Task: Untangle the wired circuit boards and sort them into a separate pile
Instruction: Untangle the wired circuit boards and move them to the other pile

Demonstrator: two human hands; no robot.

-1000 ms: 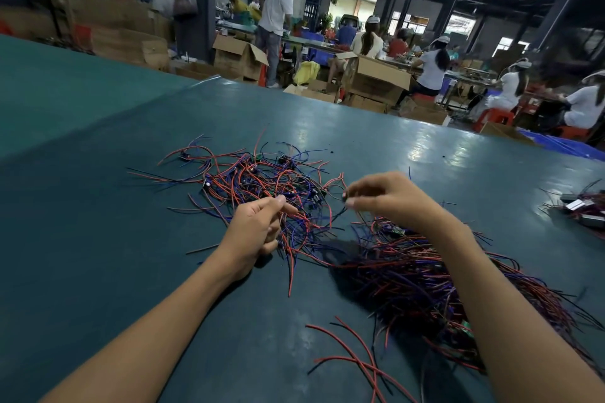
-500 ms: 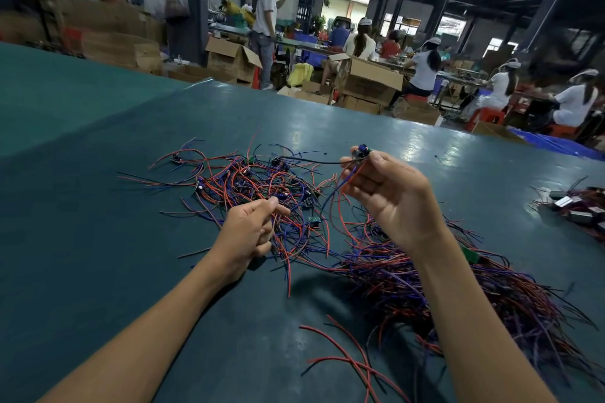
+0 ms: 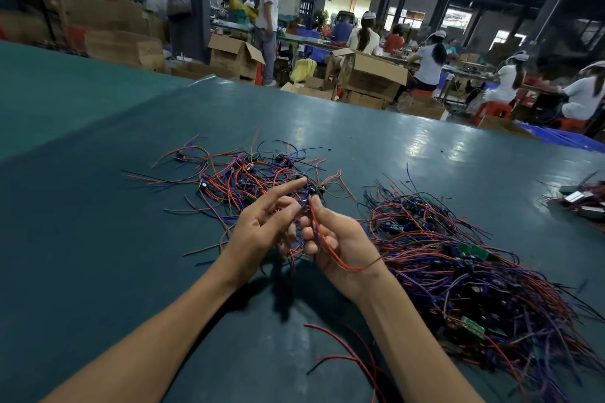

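Head view, bench side. Red wire (image 3: 331, 249): thin, rubbery insulation, running from the fingertips across the upturned palm of the right hand (image 3: 337, 239) and over the wrist. That hand's fingers are curled and pinch the wire near its far end. A blue strand runs alongside it.

Left hand (image 3: 262, 229): index finger straight, pointing away. The other fingers bend toward the strands between the two hands. Whether they pinch anything I cannot tell, as that spot is blurred.

Piles, count two.
1. Sparse pile (image 3: 255, 180), just beyond the hands: red, blue and black wires in loose loops, with small dark parts among them.
2. Dense pile (image 3: 458, 271), to the right of the right forearm: a thick mat of the same three colours. Two flat green boards (image 3: 472, 250) show plainly in it. Any print on them is too small to read.

Loose red wires (image 3: 343, 357), roughly three, curved, lie near the front edge between the forearms.

Table (image 3: 98, 239): teal covering, smooth and slightly glossy, reflecting the ceiling lamps.

Small cluster (image 3: 579, 203) at the far right edge: wires with pale rectangular pieces, well apart from both piles.

Beyond the table: open brown cardboard boxes (image 3: 373, 75), one standing person (image 3: 268, 20), seated people at benches; four white caps counted.
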